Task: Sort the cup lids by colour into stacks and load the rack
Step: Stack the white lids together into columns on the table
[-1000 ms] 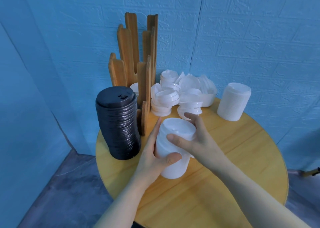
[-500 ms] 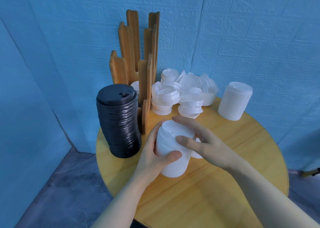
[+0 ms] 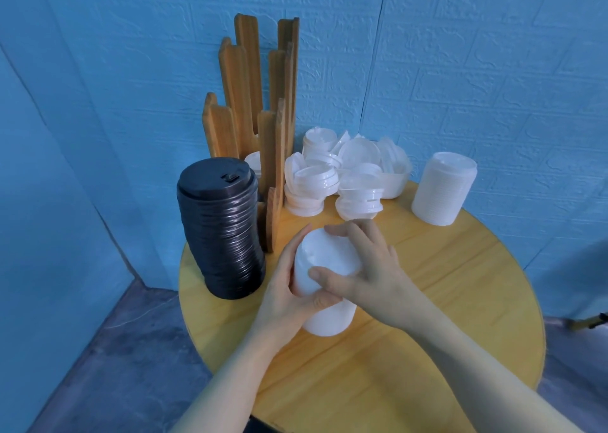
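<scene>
Blue brick-patterned wall behind, round yellow wooden table [image 3: 444,301] in front, and I take the wooden rack [image 3: 263,129] at the table's far edge as my landmark. Just left of the rack, touching its low front slat, stands the tall black lid stack [image 3: 220,235], leaning a little. Right of the rack lies the unsorted pile of white lids [image 3: 345,176], some nested in crooked short columns, and well to the right of that stands a finished white stack [image 3: 444,192].

Nearer me than the rack, I hold the white stack in hand [image 3: 324,284], which stands on the table. My left hand [image 3: 286,297] curls round its side, thumb across the front; my right hand [image 3: 365,268] is clamped over the top lid, fingers draped behind, thumb in front.

To do this step well, I judge I should press straight down with the right hand until the top lid seats flush, while the left steadies the column. Light plastic nests badly if tilted, so I would check the rim all round before lifting toward the rack
</scene>
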{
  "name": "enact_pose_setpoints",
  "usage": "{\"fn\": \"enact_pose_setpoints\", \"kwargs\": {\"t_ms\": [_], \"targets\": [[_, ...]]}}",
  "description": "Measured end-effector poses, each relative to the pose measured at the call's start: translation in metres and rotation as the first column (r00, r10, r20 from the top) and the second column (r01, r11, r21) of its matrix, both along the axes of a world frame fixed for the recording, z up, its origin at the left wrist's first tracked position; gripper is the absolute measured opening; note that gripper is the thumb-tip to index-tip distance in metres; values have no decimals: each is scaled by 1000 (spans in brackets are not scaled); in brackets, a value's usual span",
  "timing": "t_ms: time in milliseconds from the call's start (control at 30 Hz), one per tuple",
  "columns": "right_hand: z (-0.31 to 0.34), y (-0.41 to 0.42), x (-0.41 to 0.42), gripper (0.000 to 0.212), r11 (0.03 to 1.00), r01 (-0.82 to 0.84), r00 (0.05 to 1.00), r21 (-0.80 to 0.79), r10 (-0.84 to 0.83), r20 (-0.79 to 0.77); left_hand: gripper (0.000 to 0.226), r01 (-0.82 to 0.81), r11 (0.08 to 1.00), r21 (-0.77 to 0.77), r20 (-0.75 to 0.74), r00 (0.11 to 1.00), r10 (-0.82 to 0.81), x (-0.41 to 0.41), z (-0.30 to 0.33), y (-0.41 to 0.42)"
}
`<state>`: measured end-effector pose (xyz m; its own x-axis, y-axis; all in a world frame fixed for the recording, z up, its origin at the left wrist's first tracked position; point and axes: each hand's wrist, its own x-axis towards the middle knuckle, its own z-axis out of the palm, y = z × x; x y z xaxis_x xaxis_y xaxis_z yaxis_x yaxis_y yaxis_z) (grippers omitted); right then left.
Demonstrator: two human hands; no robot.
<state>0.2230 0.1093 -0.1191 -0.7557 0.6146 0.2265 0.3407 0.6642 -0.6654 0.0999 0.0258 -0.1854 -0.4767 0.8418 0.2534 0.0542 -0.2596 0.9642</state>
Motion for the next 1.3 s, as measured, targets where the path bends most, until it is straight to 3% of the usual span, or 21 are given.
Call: {"fn": "enact_pose_setpoints", "kwargs": {"t_ms": [100,333,433,567,667,733,867,967,1067,1300], "targets": [[-12,1,6,51,938,-153,970,-311,82,-230,92,3,1000,15,-14,1000,-3,2,4,-1],[-17,0,10,46,918,-176,961,-356,81,-265,115,40,999,20,-55,998,-39,3,3,-4],[-20,-2,8,48,934,-134,972,-332,59,-229,107,0,999,41,-93,996,3,1,2,-3],[-14,4,18,44,864,-201,962,-461,86,-258,93,-58,997,49,-116,991,63,0,-2,-3],[-19,30,33,41,913,-80,966,-400,-28,-257,91,-128,989,72,-122,983,136,-2,0,-3],[-27,52,41,44,944,45,980,-327,-106,-169,85,-160,983,85,-104,980,169,-4,0,-1],[-45,78,46,77,990,86,990,-113,-72,120,83,-182,980,85,-89,978,190,-6,-1,0],[-62,79,45,97,994,113,971,-9,-108,214,83,-182,980,78,-95,977,189,-6,-1,-1],[-72,77,50,87,988,119,973,99,-136,184,85,-173,983,66,-74,981,178,-6,0,-2],[-65,79,66,67,965,241,937,106,-260,234,92,-101,994,49,-73,992,104,-4,1,-2]]}}
